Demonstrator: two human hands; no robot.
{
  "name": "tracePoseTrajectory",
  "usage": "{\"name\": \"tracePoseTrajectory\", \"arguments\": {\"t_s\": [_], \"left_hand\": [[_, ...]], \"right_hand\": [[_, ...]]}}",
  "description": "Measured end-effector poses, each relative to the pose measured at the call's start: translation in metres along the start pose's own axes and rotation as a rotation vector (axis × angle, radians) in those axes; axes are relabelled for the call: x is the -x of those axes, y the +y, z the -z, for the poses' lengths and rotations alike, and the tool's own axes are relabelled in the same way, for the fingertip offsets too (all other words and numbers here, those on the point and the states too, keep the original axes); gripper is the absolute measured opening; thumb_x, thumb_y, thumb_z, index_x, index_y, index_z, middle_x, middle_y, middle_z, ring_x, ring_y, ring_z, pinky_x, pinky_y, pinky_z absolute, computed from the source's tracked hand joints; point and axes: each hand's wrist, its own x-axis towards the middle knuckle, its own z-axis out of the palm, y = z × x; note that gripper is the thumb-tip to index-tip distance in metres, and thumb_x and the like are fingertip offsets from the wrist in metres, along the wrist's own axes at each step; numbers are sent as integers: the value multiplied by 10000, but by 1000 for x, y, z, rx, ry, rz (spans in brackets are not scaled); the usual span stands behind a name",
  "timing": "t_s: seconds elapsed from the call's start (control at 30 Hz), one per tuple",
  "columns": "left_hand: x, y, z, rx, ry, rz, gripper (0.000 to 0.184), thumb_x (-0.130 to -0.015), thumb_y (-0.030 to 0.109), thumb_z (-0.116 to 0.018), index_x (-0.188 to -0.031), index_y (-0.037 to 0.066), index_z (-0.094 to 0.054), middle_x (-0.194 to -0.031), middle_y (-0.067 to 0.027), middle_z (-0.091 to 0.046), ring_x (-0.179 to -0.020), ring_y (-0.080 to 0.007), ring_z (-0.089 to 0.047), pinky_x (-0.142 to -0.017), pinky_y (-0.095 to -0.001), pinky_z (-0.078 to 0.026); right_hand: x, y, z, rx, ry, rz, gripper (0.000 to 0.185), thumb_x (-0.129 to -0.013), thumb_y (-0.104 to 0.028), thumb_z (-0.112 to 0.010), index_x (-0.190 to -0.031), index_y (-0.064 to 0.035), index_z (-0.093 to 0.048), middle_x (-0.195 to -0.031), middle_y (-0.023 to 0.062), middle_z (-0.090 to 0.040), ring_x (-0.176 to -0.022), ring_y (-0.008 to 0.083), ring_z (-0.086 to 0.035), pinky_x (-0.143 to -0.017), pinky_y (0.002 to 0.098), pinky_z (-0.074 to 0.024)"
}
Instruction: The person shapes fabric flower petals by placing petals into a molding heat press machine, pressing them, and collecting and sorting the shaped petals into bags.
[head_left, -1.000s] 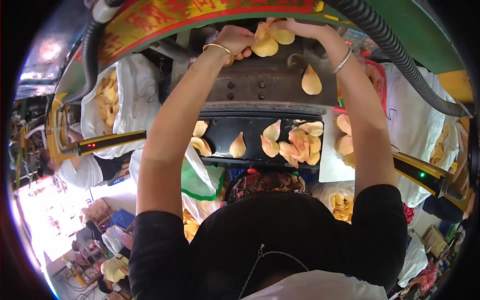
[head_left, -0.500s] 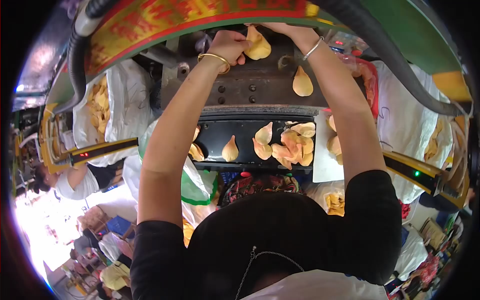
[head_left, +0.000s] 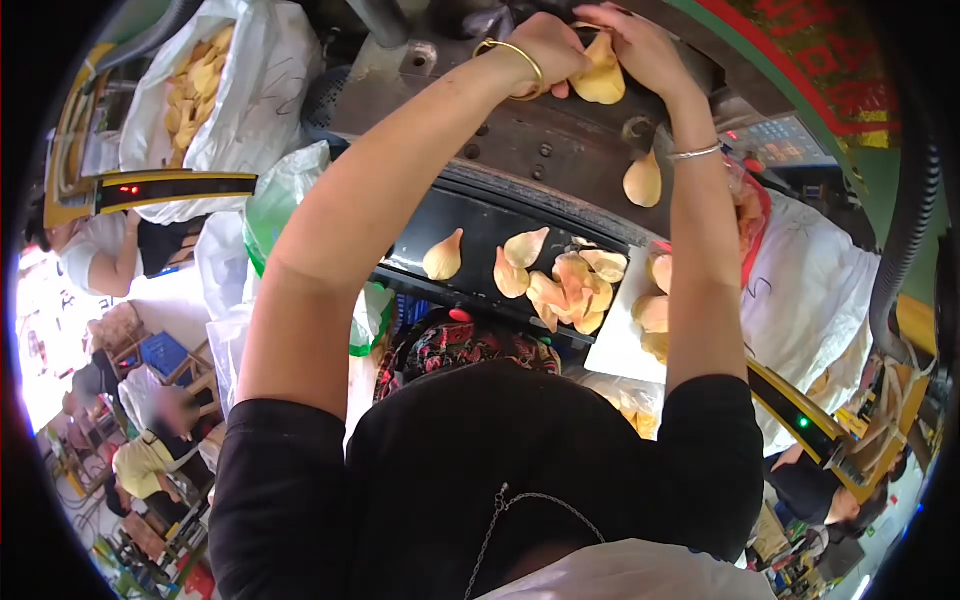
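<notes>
At the top of the view, my left hand point(head_left: 552, 52), with a gold bracelet, is closed, its fingertips pinching the left edge of a yellow petal-shaped piece point(head_left: 600, 78). My right hand point(head_left: 645, 52), with a silver bangle, lies against that piece's upper right side, its fingers stretched out leftward over the narrow tip. The tip is partly hidden by the fingers. Under my hands is a dark metal machine bed point(head_left: 500, 120). Another petal-shaped piece point(head_left: 642, 182) rests by my right wrist.
Nearer me, a black tray point(head_left: 420, 215) bears a single petal piece point(head_left: 443, 256) and a loose pile of petals point(head_left: 575, 290). White sacks of petals stand left point(head_left: 240, 100) and right point(head_left: 810, 270). Yellow-framed sensor bars point(head_left: 180, 188) flank my arms. Other people sit farther off.
My view has turned and shifted, so the machine bed and tray now look slanted. My right hand now shows more fully, beside the petal. My left hand stays at the petal's left edge.
</notes>
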Motion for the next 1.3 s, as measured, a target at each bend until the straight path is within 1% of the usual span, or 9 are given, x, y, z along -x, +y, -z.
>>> {"name": "tracePoseTrajectory", "arguments": {"t_s": [0.07, 0.17, 0.3, 0.47, 0.53, 0.87, 1.13, 1.23, 1.3], "left_hand": [[5, -8, -4, -57, -19, 41, 482, -824, 361, -680, -1126, -5, -594, -949, -157, -654, -799, -218, -638, -647, -385, -490], [-4, -22, -16, 241, 196, -233, 142, -788, 103, -669, -836, -30, -665, -601, -81, -605, -421, -144, -553, -377, -272, -371], [-3, -24, -13, 329, 158, -186, 225, -835, 173, -683, -959, -9, -637, -593, -31, -562, -397, -77, -455, -353, -217, -288], [6, -12, -6, 354, -57, -102, 219, -833, 133, -688, -978, -14, -616, -616, -20, -543, -416, -70, -415, -356, -205, -272], [-5, -25, -12, 479, -69, -154, 195, -836, 116, -690, -962, -8, -607, -625, -14, -531, -437, -65, -402, -361, -196, -260], [-10, -23, -20, 454, -44, -122, 187, -817, 144, -721, -863, -13, -632, -620, -44, -578, -454, -81, -472, -366, -217, -296], [-6, -25, -4, -162, 134, -207, 229, -793, 214, -748, -836, 21, -634, -665, -19, -597, -459, -59, -494, -365, -230, -312], [-20, -33, -7, -469, 398, -300, 295, -743, 254, -756, -907, 33, -650, -731, -134, -648, -570, -259, -620, -524, -364, -489], [-25, -36, -10, -589, 541, -435, 311, -741, 275, -751, -920, 42, -650, -752, -116, -653, -620, -260, -626, -562, -369, -497]], "right_hand": [[-3, 8, -14, -53, -55, -14, 295, -939, -272, -480, -1055, -35, -612, -1007, 185, -637, -881, 302, -611, -813, 385, -482], [-34, 49, -34, -300, 54, 249, 344, -894, -297, -596, -1174, -99, -627, -1043, 68, -680, -1013, 141, -624, -900, 267, -450], [58, 9, -28, -509, 502, 106, 337, -880, -329, -603, -1105, -84, -654, -944, 70, -687, -911, 147, -638, -826, 273, -466], [55, 1, -16, -443, 242, -6, 298, -843, -347, -586, -1027, -124, -658, -880, 104, -670, -822, 240, -641, -722, 336, -478], [54, -2, -18, -451, 122, -52, 362, -800, -370, -684, -955, -44, -668, -820, 72, -663, -761, 143, -602, -693, 275, -441], [39, 13, -22, -426, 101, -149, 303, -801, -402, -669, -1005, -178, -688, -864, 33, -678, -799, 174, -621, -732, 302, -463], [31, 34, -32, -370, 219, -18, 263, -840, -337, -636, -1027, -157, -676, -923, 100, -678, -858, 246, -637, -762, 347, -488], [33, 40, -50, -28, 472, 20, 249, -835, -307, -632, -1020, -146, -678, -947, 105, -678, -878, 258, -636, -762, 369, -496], [29, 43, -48, 161, 588, 81, 243, -832, -292, -631, -1016, -140, -679, -960, 108, -677, -888, 264, -635, -762, 380, -499]]}}
